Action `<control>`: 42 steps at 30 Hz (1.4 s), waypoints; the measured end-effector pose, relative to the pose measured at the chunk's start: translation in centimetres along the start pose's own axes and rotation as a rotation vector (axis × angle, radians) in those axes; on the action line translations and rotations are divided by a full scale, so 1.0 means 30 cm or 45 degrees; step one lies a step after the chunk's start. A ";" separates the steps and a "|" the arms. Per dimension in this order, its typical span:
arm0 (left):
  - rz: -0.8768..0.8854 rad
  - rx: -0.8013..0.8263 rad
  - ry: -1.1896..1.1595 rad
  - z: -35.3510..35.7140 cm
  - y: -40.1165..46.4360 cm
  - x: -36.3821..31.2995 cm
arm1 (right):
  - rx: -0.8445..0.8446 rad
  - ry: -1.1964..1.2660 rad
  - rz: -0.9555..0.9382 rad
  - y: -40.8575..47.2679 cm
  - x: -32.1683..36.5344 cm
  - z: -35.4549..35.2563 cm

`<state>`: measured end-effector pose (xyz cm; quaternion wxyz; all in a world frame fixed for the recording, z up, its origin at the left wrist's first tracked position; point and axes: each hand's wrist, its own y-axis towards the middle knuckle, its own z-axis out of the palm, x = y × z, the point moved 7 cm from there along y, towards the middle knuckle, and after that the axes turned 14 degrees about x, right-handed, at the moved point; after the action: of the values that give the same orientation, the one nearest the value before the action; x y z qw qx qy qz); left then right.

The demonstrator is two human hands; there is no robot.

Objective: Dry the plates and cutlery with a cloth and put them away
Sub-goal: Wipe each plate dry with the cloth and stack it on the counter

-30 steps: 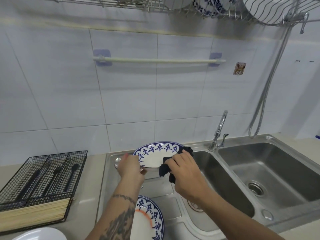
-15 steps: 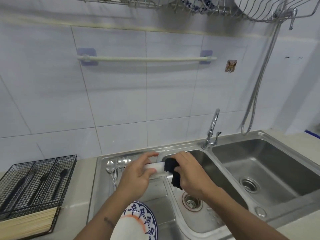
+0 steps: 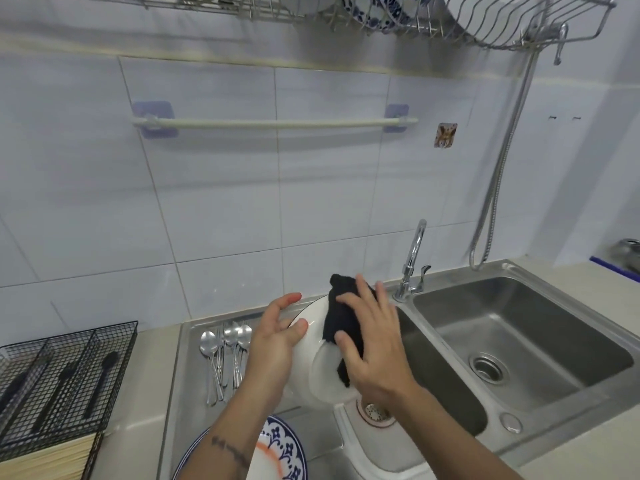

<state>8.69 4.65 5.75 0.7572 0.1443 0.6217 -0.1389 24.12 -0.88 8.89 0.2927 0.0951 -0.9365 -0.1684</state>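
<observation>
I find the white plate (image 3: 313, 355) tilted above the sink (image 3: 446, 386), underside up. My left hand (image 3: 273, 344) grips its rim; my right hand (image 3: 372, 344), fingers spread flat, presses the dark cloth (image 3: 341, 317) on it. Recommend wiping the foot ring fully, with a firm rim grip.

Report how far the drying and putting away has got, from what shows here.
Done: some plates already stand in the overhead rack. In hand: the left hand holds a white plate by its rim while the right hand presses a dark cloth against it. Left: the spoons lying on the drainboard and a patterned plate below the arms.
</observation>
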 end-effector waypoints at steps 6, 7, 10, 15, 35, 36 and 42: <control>0.035 -0.024 -0.024 -0.005 0.008 -0.050 | 0.042 -0.280 -0.122 0.068 0.064 -0.016; 0.038 -0.046 -0.040 -0.013 0.008 -0.054 | 0.001 -0.209 -0.089 0.077 0.039 -0.034; 0.028 -0.101 -0.078 -0.042 -0.001 -0.069 | -0.087 0.136 0.141 0.067 -0.059 -0.051; 0.002 -0.062 -0.084 -0.025 0.016 -0.075 | -0.104 -0.160 -0.053 0.053 0.054 -0.005; -0.208 -0.114 -0.701 0.073 0.066 -0.011 | -0.094 0.147 -0.074 0.042 0.075 0.086; -0.197 -0.079 -0.686 0.072 0.065 -0.019 | -0.078 0.116 -0.078 0.083 0.067 0.059; -0.184 -0.095 -0.592 0.051 0.058 -0.043 | -0.121 0.084 0.178 0.185 -0.050 -0.038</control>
<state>10.50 5.71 7.36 0.8728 0.0356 0.4441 -0.1992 25.55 4.39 11.05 0.3386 0.0209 -0.9216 -0.1885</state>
